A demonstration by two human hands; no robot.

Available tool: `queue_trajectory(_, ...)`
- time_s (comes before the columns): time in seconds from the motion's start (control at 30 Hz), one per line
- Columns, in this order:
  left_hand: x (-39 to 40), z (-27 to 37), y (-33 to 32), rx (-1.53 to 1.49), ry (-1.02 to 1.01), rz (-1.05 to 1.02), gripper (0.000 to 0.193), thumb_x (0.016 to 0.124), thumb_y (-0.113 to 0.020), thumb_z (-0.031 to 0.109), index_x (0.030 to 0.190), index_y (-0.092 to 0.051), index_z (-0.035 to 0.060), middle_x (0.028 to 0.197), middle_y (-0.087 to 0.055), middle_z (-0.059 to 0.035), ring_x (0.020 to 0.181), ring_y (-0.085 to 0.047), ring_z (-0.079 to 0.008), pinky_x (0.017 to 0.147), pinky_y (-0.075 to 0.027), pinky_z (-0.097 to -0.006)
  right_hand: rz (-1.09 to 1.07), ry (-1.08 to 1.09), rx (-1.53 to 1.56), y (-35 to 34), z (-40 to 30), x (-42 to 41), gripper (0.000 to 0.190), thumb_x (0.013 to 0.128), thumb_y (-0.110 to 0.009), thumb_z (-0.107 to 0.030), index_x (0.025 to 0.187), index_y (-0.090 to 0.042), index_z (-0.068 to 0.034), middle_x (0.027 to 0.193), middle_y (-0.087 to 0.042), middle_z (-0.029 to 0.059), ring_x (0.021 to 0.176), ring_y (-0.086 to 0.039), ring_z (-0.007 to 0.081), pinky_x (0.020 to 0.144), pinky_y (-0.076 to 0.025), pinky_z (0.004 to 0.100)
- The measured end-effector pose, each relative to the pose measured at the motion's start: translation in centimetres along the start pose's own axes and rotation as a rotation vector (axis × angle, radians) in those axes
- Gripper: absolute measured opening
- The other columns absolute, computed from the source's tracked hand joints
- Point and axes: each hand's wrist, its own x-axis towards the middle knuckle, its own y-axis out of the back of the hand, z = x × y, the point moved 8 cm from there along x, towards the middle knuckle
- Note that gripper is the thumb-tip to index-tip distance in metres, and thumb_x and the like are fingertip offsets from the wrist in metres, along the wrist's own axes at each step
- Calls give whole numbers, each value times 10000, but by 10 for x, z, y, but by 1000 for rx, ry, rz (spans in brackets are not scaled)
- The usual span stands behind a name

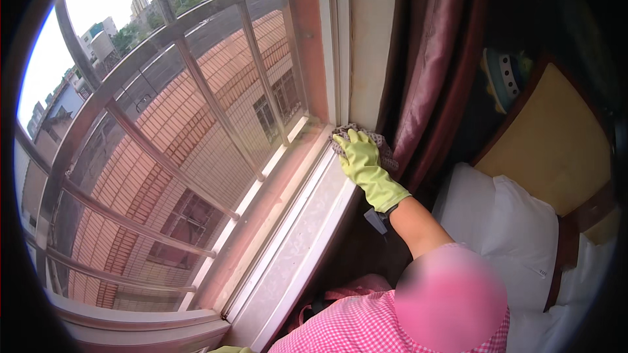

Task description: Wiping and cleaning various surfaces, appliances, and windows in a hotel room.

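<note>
My right hand [360,157], in a yellow-green rubber glove, presses a patterned brownish-grey cloth [387,152] into the corner where the white window frame [338,49] meets the sill. Part of the cloth bunches out beside the fingers. The pale marbled windowsill [294,235] and its white track run down and left from this hand. At the bottom edge only a sliver of my left glove [233,349] shows, near the lower end of the sill; its fingers are hidden.
Metal window bars [196,68] stand outside, before a tiled building wall. A dark pink curtain [431,68] hangs right of the cloth. Farther right are white pillows [520,220] and a tan padded headboard [544,142]. A small grey-blue object [376,221] shows below my right wrist.
</note>
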Motion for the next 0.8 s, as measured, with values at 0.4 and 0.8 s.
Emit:
queue_trajectory(0.4, 143, 216, -220, 141, -236, -146, 400, 1059, -627, 325, 1318, -702, 29, 1033, -805, -110, 989, -755, -186, 949, -579, -321, 87, -166, 678, -12, 240, -16, 595, 844, -763, -69, 1419, -612, -45, 1302, -691, 217, 1140, -697, 407, 1011, -543, 453)
queue_trajectory(0.8, 163, 319, -320, 126, -210, -218, 414, 1123, -554, 361, 1324, -701, 31, 1108, -781, -69, 1069, -730, -157, 992, -552, -295, 186, -555, 895, -171, 321, 36, 782, 967, -742, -450, 1524, -482, 35, 1416, -626, 235, 1308, -598, 369, 1140, -455, 503)
